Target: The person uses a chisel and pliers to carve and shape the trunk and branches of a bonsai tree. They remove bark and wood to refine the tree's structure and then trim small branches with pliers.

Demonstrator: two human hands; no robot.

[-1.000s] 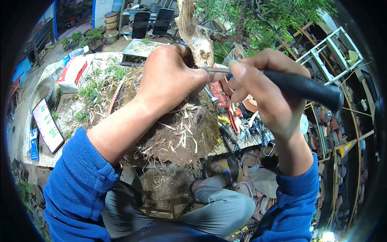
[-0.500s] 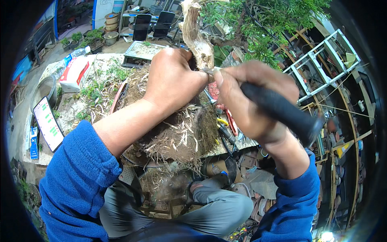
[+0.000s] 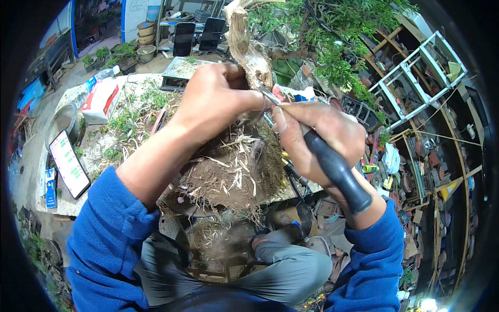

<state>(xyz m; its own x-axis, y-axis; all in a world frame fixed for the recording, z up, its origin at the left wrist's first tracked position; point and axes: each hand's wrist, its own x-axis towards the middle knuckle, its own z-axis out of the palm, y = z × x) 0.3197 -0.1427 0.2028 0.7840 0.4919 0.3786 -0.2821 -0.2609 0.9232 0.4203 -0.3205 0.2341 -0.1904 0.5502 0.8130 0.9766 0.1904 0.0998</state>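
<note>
A pale, partly stripped trunk (image 3: 243,44) with splintered bark rises from a soil root ball (image 3: 223,179) strewn with wood shavings. My left hand (image 3: 210,99) is closed round the trunk's lower part, thumb beside the tool's metal tip; its fingertips are partly hidden. My right hand (image 3: 325,135) grips a carving tool (image 3: 340,174) by its black rounded handle, with the short metal shaft angled up-left against the bare wood. Juniper foliage (image 3: 338,31) hangs to the right of the trunk.
A pale slab table (image 3: 78,203) carries a phone (image 3: 69,163), a red-and-white packet (image 3: 101,101), a grey bucket (image 3: 62,122) and a bottle. A white metal frame (image 3: 421,78) and cluttered shelving stand at right, pots (image 3: 145,34) behind.
My right hand has moved left and turned, so the tool's handle now points down toward my wrist and the tip angles up-left into the wood. My left hand keeps its grip.
</note>
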